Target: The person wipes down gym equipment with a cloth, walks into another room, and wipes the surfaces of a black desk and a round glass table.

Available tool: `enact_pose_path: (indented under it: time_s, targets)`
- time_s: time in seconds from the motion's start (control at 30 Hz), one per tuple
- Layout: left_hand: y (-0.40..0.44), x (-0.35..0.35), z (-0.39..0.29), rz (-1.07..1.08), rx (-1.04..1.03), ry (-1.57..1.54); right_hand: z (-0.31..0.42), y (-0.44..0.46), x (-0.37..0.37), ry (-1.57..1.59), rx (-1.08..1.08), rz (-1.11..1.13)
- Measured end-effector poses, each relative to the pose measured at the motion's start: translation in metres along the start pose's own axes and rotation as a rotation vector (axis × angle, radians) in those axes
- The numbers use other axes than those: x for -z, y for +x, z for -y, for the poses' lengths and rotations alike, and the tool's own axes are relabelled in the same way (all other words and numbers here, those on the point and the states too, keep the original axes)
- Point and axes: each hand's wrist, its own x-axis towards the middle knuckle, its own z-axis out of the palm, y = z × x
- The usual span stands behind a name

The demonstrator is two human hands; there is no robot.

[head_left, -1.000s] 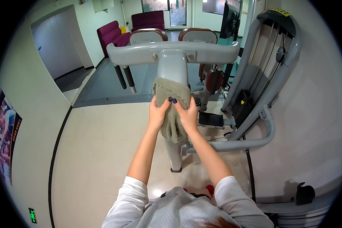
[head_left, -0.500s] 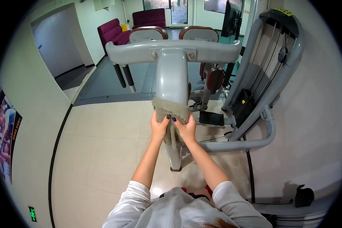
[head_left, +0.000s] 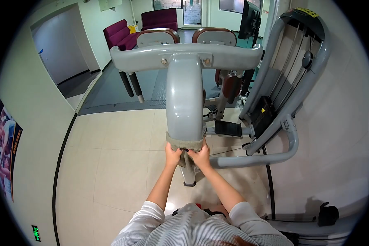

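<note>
A grey-green cloth point(head_left: 184, 144) is wrapped around the lower part of the grey upright post point(head_left: 185, 98) of an exercise machine. My left hand point(head_left: 173, 156) grips the cloth on the left side of the post, and my right hand point(head_left: 200, 156) grips it on the right. Both thumbs press near the middle and almost meet. Folds of the cloth hang below the hands, in front of the post's foot point(head_left: 189, 179). Part of the fingers is hidden around the post's sides.
Atop the post runs a wide grey crossbar point(head_left: 145, 58) with two padded backrests behind it. A weight stack frame point(head_left: 315, 69) stands at right, joined to a low curved tube point(head_left: 258, 159). Purple sofas point(head_left: 160, 19) are at the back; a wall with a poster point(head_left: 4, 147) is at left.
Both hands have slid down the post with the cloth, toward my body. More of the grey post shows above the cloth. The view has shifted only slightly.
</note>
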Motion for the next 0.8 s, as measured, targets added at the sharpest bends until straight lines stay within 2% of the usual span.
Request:
enact_pose_path:
  time_s: [0.2, 0.27, 0.37, 0.53, 0.6, 0.67, 0.73, 0.8]
  targets:
    - [-0.010, 0.007, 0.012, -0.010, 0.044, 0.099, -0.022, -0.016, 0.002, -0.097, -0.030, 0.060]
    - [-0.015, 0.011, 0.016, 0.035, 0.140, 0.102, -0.029, -0.022, 0.004, -0.096, -0.022, 0.069]
    - [-0.018, 0.011, 0.020, 0.041, 0.093, 0.053, -0.033, -0.025, 0.006, -0.112, -0.027, 0.089]
    - [-0.023, 0.019, 0.040, 0.072, 0.129, 0.059, -0.037, -0.029, 0.007, -0.199, -0.012, 0.079]
    - [-0.027, 0.023, 0.048, 0.094, 0.120, 0.069, -0.039, -0.032, 0.009, -0.187, -0.082, 0.113]
    - [-0.030, 0.026, 0.051, 0.107, 0.235, 0.170, -0.050, -0.039, 0.010, -0.241, -0.081, 0.122]
    - [-0.030, 0.032, 0.056, 0.149, 0.231, 0.226, -0.053, -0.040, 0.011, -0.293, -0.066, 0.123]
    - [-0.030, 0.032, 0.054, 0.181, 0.232, 0.262, -0.053, -0.041, 0.015, -0.255, -0.139, 0.205]
